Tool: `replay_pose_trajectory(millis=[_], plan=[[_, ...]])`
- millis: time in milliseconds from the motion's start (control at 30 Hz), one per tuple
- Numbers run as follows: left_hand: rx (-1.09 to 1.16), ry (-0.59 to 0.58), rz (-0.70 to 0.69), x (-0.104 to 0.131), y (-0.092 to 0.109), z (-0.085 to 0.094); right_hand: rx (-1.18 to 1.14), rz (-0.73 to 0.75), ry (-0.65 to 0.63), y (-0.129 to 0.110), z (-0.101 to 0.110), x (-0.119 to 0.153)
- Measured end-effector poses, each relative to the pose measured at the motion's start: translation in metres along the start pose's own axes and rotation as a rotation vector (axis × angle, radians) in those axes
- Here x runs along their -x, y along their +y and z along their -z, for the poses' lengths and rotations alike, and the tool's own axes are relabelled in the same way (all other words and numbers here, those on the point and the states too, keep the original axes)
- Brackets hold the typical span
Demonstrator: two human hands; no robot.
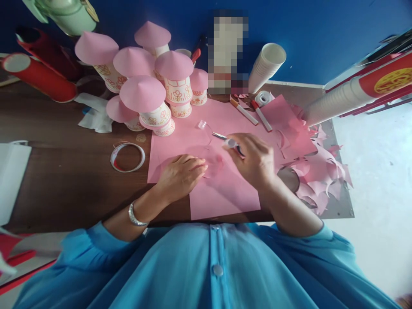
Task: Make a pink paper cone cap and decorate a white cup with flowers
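Note:
Pink paper sheets (180, 141) cover the middle of the brown table. My left hand (182, 176) lies palm down on the pink paper, its fingers stretched out over a pink piece whose outline is hard to make out. To its right, my right hand (254, 161) is closed around a small white-tipped bottle or tube (230, 143), held just above the paper. Scissors (219, 135) show their blades beyond that hand; their handles are hidden. A small clear cap (202, 125) rests farther back on the paper.
Cups with pink cone roofs (143, 94) stand at the back left. A tape roll (128, 157) lies left of the paper. Two markers (262, 116), stacked white cups (267, 66) and pink scraps (318, 176) are at the right. A blue wall (302, 38) rises behind.

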State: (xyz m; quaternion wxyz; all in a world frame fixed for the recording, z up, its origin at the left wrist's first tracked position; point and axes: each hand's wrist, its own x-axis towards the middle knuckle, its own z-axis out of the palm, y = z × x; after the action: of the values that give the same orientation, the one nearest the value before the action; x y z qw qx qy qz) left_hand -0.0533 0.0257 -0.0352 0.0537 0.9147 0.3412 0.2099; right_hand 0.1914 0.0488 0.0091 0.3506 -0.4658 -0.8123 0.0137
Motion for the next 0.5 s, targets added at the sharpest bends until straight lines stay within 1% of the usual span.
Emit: replay_pose_trajectory(millis=[67, 100, 133, 167, 200, 233, 367, 433, 500], plan=[[0.008, 0.001, -0.003, 0.0, 0.0, 0.0, 0.053, -0.042, 0.096, 0.004, 0.014, -0.004], [0.012, 0.001, -0.003, 0.0, 0.0, 0.0, 0.056, -0.053, 0.121, 0.004, 0.018, -0.005], [0.017, 0.002, 0.001, 0.0, 0.0, 0.0, 0.036, -0.059, 0.106, 0.003, 0.019, -0.005], [0.02, 0.005, 0.006, 0.0, 0.0, 0.0, -0.001, -0.074, 0.065, 0.0, 0.017, -0.003], [0.024, 0.006, 0.009, -0.001, 0.0, 0.0, -0.047, -0.08, 0.015, -0.003, 0.012, -0.001], [0.026, 0.008, 0.009, -0.001, 0.0, 0.0, -0.087, -0.057, -0.032, -0.007, 0.005, 0.002], [0.003, 0.019, 0.013, -0.002, 0.0, 0.001, -0.144, 0.005, -0.15, -0.016, -0.028, 0.013], [-0.014, 0.025, 0.02, -0.003, 0.001, 0.001, -0.142, 0.015, -0.195, -0.016, -0.035, 0.015], [-0.023, 0.022, 0.014, -0.003, 0.0, 0.001, -0.104, 0.032, -0.234, -0.014, -0.034, 0.014]])
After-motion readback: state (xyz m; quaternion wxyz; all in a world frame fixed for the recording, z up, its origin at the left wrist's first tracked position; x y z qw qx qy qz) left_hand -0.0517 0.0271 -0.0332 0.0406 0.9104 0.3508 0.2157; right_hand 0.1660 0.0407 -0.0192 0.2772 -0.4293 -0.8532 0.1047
